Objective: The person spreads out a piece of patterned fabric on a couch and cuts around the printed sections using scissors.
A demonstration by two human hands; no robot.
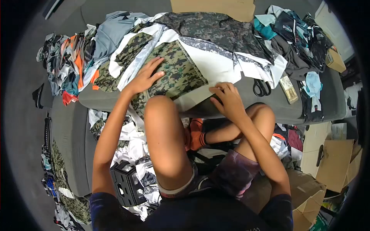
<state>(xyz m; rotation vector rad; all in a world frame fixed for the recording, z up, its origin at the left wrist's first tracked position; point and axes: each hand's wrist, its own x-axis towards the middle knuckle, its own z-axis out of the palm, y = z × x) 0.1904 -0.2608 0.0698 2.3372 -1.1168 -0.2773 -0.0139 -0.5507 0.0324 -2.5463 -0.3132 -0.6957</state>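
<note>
My left hand (148,76) lies flat on a green camouflage fabric piece (175,69), its fingers spread. The piece has a stitched edge on its right side and a pale strip along its lower edge. My right hand (229,101) rests at the right end of that pale strip (196,97), fingers bent and thumb apart, with nothing visibly gripped. White fabric (216,63) lies under and beyond both hands. Behind it is a dark grey camouflage piece (216,32). Black-handled scissors (262,87) lie to the right of my right hand, their blades hidden under cloth.
The grey sofa seat (323,100) carries everything. Colourful scraps (69,61) are heaped at left, with teal and black cloth (293,30) at right. A small printed bundle (288,89) lies near the scissors. Below are a black crate (129,184), scraps and cardboard boxes (335,165).
</note>
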